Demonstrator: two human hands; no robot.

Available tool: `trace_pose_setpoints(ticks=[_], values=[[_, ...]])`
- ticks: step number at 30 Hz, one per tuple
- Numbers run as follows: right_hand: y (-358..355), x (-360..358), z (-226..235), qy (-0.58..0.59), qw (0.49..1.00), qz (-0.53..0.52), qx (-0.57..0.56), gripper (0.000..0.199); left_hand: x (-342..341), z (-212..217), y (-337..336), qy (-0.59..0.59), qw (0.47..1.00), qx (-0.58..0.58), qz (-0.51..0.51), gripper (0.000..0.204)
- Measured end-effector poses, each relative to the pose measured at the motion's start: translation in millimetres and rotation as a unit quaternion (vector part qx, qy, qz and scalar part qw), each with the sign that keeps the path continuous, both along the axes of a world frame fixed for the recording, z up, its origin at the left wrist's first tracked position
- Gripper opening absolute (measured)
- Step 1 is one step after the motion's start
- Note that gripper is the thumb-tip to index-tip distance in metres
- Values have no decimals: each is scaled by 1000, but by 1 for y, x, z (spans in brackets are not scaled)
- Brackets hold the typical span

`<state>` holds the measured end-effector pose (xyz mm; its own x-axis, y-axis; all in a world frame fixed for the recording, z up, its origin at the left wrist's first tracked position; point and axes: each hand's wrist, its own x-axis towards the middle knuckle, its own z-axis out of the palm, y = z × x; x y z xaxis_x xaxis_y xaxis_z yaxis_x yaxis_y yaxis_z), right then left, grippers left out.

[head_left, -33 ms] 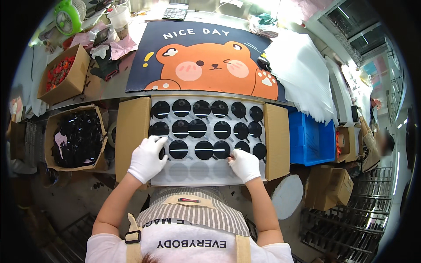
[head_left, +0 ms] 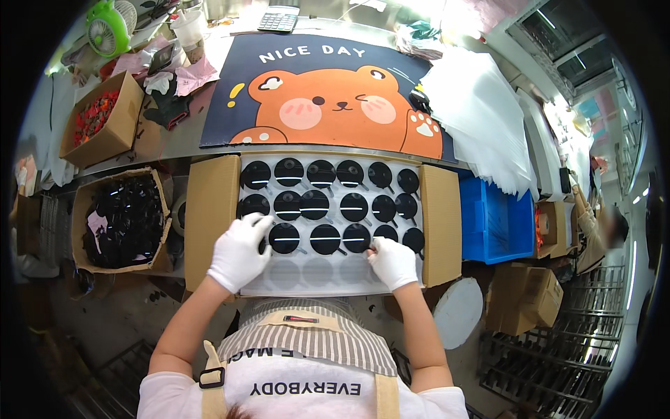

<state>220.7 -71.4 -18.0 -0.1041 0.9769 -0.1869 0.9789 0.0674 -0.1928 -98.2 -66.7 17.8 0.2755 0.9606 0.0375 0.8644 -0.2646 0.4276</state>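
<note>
An opened cardboard carton point(head_left: 213, 216) in front of me holds rows of glossy black round discs point(head_left: 319, 173), several with a thin, short grey handle. My left hand point(head_left: 241, 253), in a white glove, curls thumb and fingers around the leftmost disc of the nearest full row, hiding most of it. In that same row, the gloved fingertips of my right hand point(head_left: 393, 262) pinch the handle end of another black disc point(head_left: 356, 238). Translucent white sheeting point(head_left: 335, 283) covers fainter round shapes along the near edge.
A box of black pieces point(head_left: 122, 220) stands left, below a box of red pieces point(head_left: 98, 115). A blue bin point(head_left: 495, 220) adjoins the carton's right flap. Behind lie a bear-print mat point(head_left: 342, 98) and stacked white sheets point(head_left: 474, 112). Another person point(head_left: 593, 234) is at far right.
Both my hands have shifted slightly right. The disc at my right fingertips has moved a little right, apart from its neighbour; the one in my left hand has also shifted right.
</note>
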Motion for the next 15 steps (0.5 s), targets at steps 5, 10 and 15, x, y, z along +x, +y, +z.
trace_pose_setpoints(ticks=[5,10,15], values=[[0,12,0,28,999,22,13,19,58,-19,21,22,998,-21,-46,52],[-2,6,20,39,999,-24,-2,18,81,-26,37,53,996,-33,-57,48],[-13,-17,11,269,960,7,79,21,84,-26,21,-327,944,19,29,41]])
